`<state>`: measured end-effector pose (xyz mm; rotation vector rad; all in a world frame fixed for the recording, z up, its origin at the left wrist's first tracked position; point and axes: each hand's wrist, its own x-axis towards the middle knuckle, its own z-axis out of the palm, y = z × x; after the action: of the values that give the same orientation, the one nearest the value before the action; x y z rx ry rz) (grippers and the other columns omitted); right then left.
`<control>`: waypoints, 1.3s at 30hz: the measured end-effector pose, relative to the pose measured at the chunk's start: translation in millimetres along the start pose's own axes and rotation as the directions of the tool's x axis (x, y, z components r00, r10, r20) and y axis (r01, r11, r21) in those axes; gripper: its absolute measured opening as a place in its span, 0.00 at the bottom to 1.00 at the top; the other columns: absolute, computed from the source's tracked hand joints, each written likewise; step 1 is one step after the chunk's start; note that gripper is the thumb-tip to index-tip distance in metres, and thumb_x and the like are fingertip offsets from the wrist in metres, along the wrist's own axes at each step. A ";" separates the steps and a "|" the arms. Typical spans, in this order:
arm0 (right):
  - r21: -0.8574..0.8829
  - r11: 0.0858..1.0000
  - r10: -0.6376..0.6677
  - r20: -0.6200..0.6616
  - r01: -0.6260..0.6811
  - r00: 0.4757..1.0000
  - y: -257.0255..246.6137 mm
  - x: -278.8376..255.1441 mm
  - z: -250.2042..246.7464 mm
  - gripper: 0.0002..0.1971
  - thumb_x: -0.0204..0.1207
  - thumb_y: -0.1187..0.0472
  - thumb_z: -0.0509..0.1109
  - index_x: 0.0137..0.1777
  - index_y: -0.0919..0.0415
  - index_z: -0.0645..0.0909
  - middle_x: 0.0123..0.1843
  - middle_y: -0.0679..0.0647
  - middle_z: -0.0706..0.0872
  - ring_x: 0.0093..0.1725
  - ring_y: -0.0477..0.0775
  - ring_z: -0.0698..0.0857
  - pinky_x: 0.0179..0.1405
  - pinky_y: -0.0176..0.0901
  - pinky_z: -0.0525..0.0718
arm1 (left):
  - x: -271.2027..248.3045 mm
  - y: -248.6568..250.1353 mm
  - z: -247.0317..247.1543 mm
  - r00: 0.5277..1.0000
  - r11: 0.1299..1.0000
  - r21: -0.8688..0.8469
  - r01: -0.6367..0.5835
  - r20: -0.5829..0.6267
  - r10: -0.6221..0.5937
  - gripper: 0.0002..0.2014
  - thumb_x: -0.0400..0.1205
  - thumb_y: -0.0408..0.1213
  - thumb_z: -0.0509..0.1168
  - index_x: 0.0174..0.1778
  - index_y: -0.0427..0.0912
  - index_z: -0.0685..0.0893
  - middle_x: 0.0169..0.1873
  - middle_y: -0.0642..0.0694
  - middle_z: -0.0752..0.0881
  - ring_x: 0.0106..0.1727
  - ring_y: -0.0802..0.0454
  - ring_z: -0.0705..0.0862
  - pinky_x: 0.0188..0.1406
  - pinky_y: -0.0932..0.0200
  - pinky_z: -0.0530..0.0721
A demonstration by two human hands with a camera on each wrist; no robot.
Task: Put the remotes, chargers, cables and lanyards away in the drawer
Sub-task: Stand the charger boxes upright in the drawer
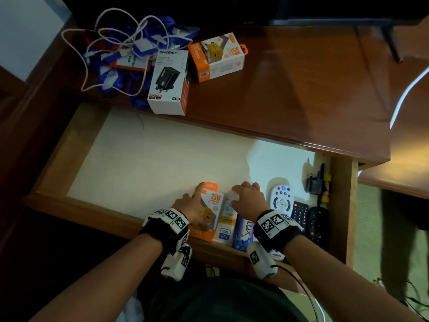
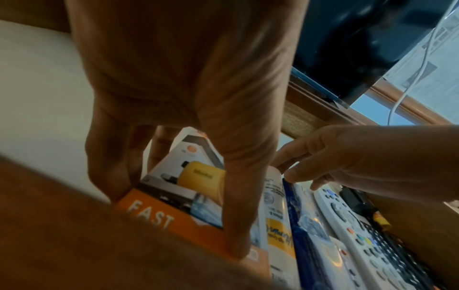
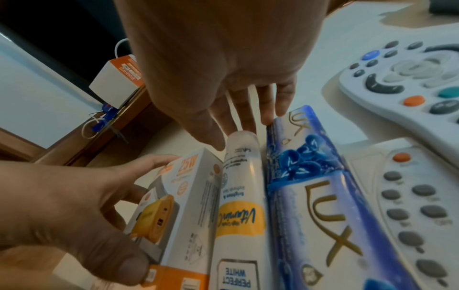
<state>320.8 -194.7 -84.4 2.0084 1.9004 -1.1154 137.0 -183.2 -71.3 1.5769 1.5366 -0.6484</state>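
The drawer (image 1: 81, 204) stands pulled out, lined in white. My left hand (image 1: 197, 202) grips an orange-and-white 25W charger box (image 1: 215, 204) at the drawer's front, fingers on its left side and thumb on its right (image 2: 238, 215). My right hand (image 1: 246, 197) hovers just right of it, fingertips (image 3: 244, 117) touching the far ends of a white tube (image 3: 238, 196) and a blue Lux pack (image 3: 318, 196). A white remote (image 1: 282, 198), two black remotes (image 1: 300, 212) and a black plug (image 1: 313, 182) lie at the drawer's right end.
On the desk top (image 1: 290, 89) behind the drawer lie a tangle of white cable and blue lanyards (image 1: 120, 54), a white Onesam charger box (image 1: 168, 82) and another orange 25W box (image 1: 216, 56). The drawer's left half (image 1: 139, 163) shows bare liner.
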 end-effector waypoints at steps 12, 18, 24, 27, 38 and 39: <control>0.249 0.956 -0.041 -0.407 0.154 0.913 -52.2 31.5 -92.7 0.05 0.72 0.65 0.69 0.40 0.60 0.86 0.43 0.58 0.90 0.45 0.61 0.87 0.46 0.45 0.82 | -16.5 -7.4 -119.7 0.847 0.967 -0.091 -0.238 -0.506 0.161 0.28 0.75 0.54 0.69 0.70 0.55 0.71 0.66 0.49 0.76 0.61 0.47 0.81 0.61 0.48 0.80; 0.127 0.946 -0.128 -0.699 0.299 0.703 -124.3 75.1 -140.6 0.11 0.65 0.66 0.60 0.32 0.66 0.84 0.34 0.60 0.87 0.38 0.65 0.84 0.38 0.41 0.73 | 2.9 -17.4 -207.5 0.478 0.859 0.047 -0.510 -0.814 0.329 0.19 0.72 0.45 0.72 0.58 0.49 0.82 0.61 0.47 0.75 0.64 0.44 0.74 0.61 0.46 0.78; 0.084 0.996 0.032 -0.655 0.031 0.755 -159.4 127.5 -167.7 0.27 0.71 0.51 0.55 0.69 0.57 0.75 0.72 0.57 0.74 0.70 0.64 0.70 0.64 0.57 0.73 | 40.1 -24.3 -235.1 0.570 0.922 0.063 -0.381 -0.770 0.288 0.41 0.65 0.62 0.72 0.74 0.55 0.69 0.79 0.39 0.56 0.75 0.34 0.59 0.69 0.40 0.67; 0.141 0.990 0.081 -0.609 0.007 0.789 -171.8 142.8 -180.1 0.32 0.76 0.62 0.60 0.81 0.50 0.59 0.84 0.52 0.58 0.81 0.60 0.57 0.73 0.65 0.66 | 42.9 -29.2 -237.9 0.592 0.923 0.094 -0.374 -0.741 0.316 0.41 0.67 0.61 0.71 0.75 0.56 0.67 0.81 0.41 0.51 0.73 0.33 0.62 0.67 0.41 0.69; -0.004 0.998 0.044 -0.585 -0.057 0.810 -153.4 118.6 -166.2 0.27 0.83 0.57 0.58 0.80 0.44 0.58 0.85 0.40 0.52 0.84 0.58 0.49 0.74 0.69 0.61 | 44.8 -47.7 -239.2 0.634 0.896 0.112 -0.430 -0.669 0.388 0.39 0.73 0.57 0.65 0.80 0.61 0.56 0.83 0.49 0.36 0.69 0.32 0.67 0.61 0.45 0.75; 0.004 0.998 0.054 -0.585 -0.063 0.810 -148.0 109.9 -160.4 0.26 0.83 0.56 0.60 0.80 0.44 0.60 0.84 0.39 0.53 0.83 0.57 0.50 0.73 0.68 0.62 | 45.3 -48.3 -239.3 0.636 0.893 0.095 -0.439 -0.669 0.384 0.39 0.73 0.57 0.66 0.80 0.62 0.57 0.83 0.50 0.35 0.68 0.32 0.68 0.61 0.46 0.75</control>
<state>240.3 12.3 17.3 2.5972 2.0559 -0.4744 52.6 36.2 8.7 2.1484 1.5560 0.3016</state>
